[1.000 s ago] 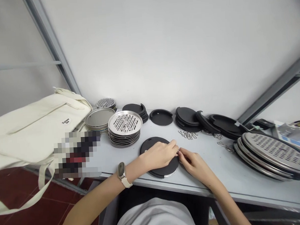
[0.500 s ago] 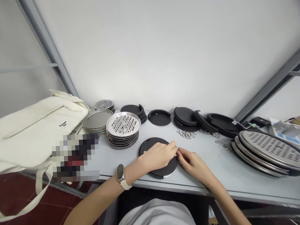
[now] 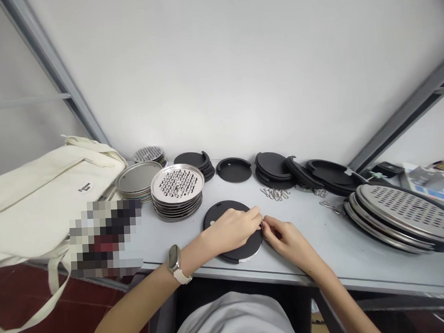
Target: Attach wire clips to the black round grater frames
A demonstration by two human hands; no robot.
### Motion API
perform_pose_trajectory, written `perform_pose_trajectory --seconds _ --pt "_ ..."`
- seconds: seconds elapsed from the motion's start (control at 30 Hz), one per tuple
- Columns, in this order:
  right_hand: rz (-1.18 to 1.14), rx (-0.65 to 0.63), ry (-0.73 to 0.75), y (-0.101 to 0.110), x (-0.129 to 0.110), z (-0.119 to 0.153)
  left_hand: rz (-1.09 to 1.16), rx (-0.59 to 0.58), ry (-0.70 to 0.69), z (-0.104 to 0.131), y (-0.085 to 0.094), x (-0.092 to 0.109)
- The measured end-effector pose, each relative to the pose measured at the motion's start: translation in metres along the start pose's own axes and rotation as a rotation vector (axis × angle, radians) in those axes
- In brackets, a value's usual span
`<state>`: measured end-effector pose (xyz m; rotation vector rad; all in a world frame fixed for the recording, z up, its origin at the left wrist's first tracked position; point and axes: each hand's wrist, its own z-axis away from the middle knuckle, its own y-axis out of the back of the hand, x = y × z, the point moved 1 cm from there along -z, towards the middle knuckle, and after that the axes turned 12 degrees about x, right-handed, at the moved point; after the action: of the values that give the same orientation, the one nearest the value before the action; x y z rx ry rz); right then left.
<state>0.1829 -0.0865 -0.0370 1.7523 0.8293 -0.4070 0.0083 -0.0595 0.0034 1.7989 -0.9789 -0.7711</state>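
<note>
A round black disc [image 3: 221,211] with a raised rim lies near the front of the table, a silvery edge showing along its lower right. Across it reaches my left hand [image 3: 235,228], its fingertips pinched together at the disc's right edge. My right hand [image 3: 287,238] meets it there, thumb and forefinger closed by the same edge. Whatever sits between the fingertips is too small and covered to make out. Beyond my right hand lie several bent wire clips [image 3: 275,193], and a few more wire clips [image 3: 332,208] are farther right.
To the left are stacked metal grater discs [image 3: 177,185] and plain metal discs [image 3: 139,177]. Black holders [image 3: 234,170] line the wall. A pile of handled graters [image 3: 407,207] stands at right. A cream bag [image 3: 54,193] hangs over the table's left end.
The view has shifted slightly. Both hands stay at the disc's right edge, with only a very small movement of the fingers.
</note>
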Motion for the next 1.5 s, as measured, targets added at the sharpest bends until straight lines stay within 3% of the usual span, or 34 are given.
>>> perform_pose_trajectory --seconds 0.6,1.23,1.5 --pt "-0.044 0.026 -0.073 0.011 0.003 0.001 -0.080 -0.028 0.068 -0.001 -0.002 -0.005" --pt "-0.007 -0.018 -0.010 0.004 -0.001 0.000 -0.051 -0.075 0.137 -0.005 0.006 0.002" --pt "0.041 -0.022 -0.039 0.002 -0.001 -0.003 0.014 -0.098 0.059 -0.013 -0.003 -0.014"
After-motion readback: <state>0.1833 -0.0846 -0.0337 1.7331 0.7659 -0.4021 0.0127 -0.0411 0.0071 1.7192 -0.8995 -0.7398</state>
